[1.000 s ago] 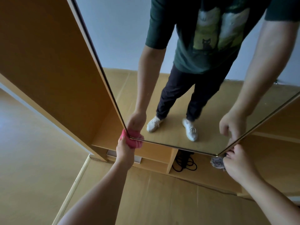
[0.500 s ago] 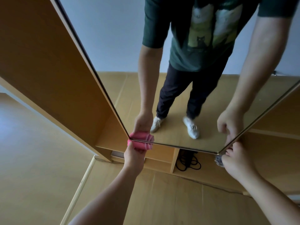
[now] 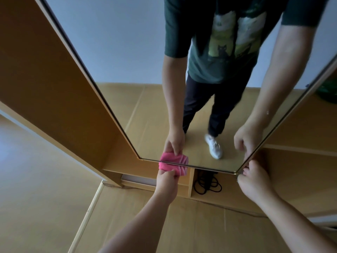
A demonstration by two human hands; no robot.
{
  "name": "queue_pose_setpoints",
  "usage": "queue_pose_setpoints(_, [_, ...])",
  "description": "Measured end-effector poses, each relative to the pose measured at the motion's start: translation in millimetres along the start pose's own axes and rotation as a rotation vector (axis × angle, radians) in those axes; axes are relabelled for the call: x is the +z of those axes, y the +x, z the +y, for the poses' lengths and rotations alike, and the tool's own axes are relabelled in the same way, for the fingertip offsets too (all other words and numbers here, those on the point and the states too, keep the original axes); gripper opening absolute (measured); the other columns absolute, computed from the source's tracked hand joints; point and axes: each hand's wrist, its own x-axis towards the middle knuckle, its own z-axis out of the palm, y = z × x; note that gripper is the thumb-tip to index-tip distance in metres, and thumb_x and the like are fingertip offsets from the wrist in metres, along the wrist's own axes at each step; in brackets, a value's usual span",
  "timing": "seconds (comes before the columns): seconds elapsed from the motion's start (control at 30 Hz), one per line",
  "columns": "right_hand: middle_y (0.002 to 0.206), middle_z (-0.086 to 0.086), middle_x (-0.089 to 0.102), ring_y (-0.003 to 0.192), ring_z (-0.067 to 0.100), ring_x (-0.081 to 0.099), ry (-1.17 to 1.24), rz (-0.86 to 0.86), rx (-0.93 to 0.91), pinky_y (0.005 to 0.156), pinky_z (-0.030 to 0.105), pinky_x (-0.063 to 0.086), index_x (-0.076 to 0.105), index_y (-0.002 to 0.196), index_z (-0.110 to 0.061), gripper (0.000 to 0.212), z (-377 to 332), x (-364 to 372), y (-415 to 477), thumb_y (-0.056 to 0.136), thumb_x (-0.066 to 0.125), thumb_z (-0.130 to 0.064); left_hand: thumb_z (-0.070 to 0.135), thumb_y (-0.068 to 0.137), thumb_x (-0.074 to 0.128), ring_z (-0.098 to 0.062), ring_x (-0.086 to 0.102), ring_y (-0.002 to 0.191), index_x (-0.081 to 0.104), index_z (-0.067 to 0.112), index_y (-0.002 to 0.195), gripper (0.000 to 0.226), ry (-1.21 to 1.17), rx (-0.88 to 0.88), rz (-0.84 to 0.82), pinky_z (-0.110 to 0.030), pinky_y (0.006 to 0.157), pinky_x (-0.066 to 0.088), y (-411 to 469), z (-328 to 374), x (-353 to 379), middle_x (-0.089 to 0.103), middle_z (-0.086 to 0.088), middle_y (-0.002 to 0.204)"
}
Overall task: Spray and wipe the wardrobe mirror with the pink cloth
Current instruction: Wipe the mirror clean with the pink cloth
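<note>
The wardrobe mirror (image 3: 145,114) is a tall door panel tilted away from me, reflecting a person in a dark green shirt. My left hand (image 3: 166,179) pinches a folded pink cloth (image 3: 173,168) and holds it against the mirror's bottom edge, a little right of the lower left corner. The cloth's reflection shows just above it. At the lower right corner, the fingers of my right hand (image 3: 255,181) curl round the mirror door's edge. No spray bottle is in view.
A wooden wardrobe side panel (image 3: 54,79) stands to the left of the mirror. Behind the door, a low shelf holds a coiled black cable (image 3: 207,185). Wooden floor (image 3: 36,179) spreads to the left and below. Something green (image 3: 328,90) sits at the far right.
My left hand has slid the pink cloth to the right along the mirror's bottom edge, away from the lower left corner. My right hand stays at the lower right corner.
</note>
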Motion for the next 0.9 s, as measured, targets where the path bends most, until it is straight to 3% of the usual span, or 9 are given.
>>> queue_pose_setpoints(0.17, [0.128, 0.018, 0.056, 0.123, 0.034, 0.053, -0.019, 0.007, -0.011, 0.102, 0.049, 0.045, 0.043, 0.132, -0.005, 0.052, -4, -1, -3, 0.082, 0.05, 0.003, -0.017, 0.078, 0.039, -0.032, 0.057, 0.107, 0.045, 0.003, 0.129, 0.055, 0.111, -0.013, 0.015, -0.045, 0.102, 0.046, 3, -17, 9, 0.056, -0.022, 0.115])
queue_pose_setpoints(0.3, [0.122, 0.014, 0.06, 0.118, 0.031, 0.057, -0.014, -0.014, -0.02, 0.098, 0.048, 0.049, 0.047, 0.124, -0.007, 0.045, -2, -3, -3, 0.08, 0.05, 0.002, -0.006, 0.065, 0.049, -0.029, 0.058, 0.106, 0.043, 0.008, 0.131, 0.068, 0.145, -0.022, 0.052, -0.046, 0.103, 0.045, 3, -27, 17, 0.057, -0.019, 0.118])
queue_pose_setpoints(0.6, [0.135, 0.011, 0.054, 0.127, 0.027, 0.051, 0.009, -0.07, -0.057, 0.1, 0.037, 0.044, 0.039, 0.139, -0.012, 0.057, -1, -7, -9, 0.085, 0.048, 0.005, -0.013, 0.075, 0.046, -0.031, 0.059, 0.109, 0.044, 0.006, 0.129, 0.058, 0.139, -0.039, 0.079, -0.043, 0.102, 0.046, -3, -34, 27, 0.058, -0.02, 0.118])
queue_pose_setpoints(0.67, [0.137, 0.013, 0.052, 0.129, 0.028, 0.049, 0.011, -0.073, -0.071, 0.101, 0.037, 0.041, 0.037, 0.141, -0.012, 0.059, 0, -8, -11, 0.085, 0.047, 0.006, -0.011, 0.075, 0.046, -0.028, 0.059, 0.102, 0.046, 0.004, 0.125, 0.053, 0.179, -0.061, 0.058, -0.042, 0.1, 0.047, -10, -38, 34, 0.058, -0.017, 0.113])
queue_pose_setpoints(0.8, [0.136, 0.013, 0.052, 0.129, 0.03, 0.048, 0.037, -0.1, -0.108, 0.104, 0.039, 0.041, 0.037, 0.14, -0.013, 0.061, 0, -10, -14, 0.083, 0.046, 0.007, -0.001, 0.068, 0.049, -0.02, 0.062, 0.085, 0.049, 0.0, 0.115, 0.047, 0.283, -0.092, 0.005, -0.032, 0.079, 0.052, -23, -57, 56, 0.06, -0.013, 0.098])
queue_pose_setpoints(0.9, [0.138, 0.008, 0.052, 0.132, 0.026, 0.047, 0.068, -0.13, -0.161, 0.109, 0.044, 0.04, 0.037, 0.139, -0.019, 0.066, 6, -12, -12, 0.079, 0.046, 0.007, -0.01, 0.077, 0.044, -0.005, 0.06, 0.057, 0.046, 0.003, 0.099, 0.026, 0.299, -0.092, -0.053, -0.019, 0.059, 0.047, -29, -69, 71, 0.057, -0.003, 0.075])
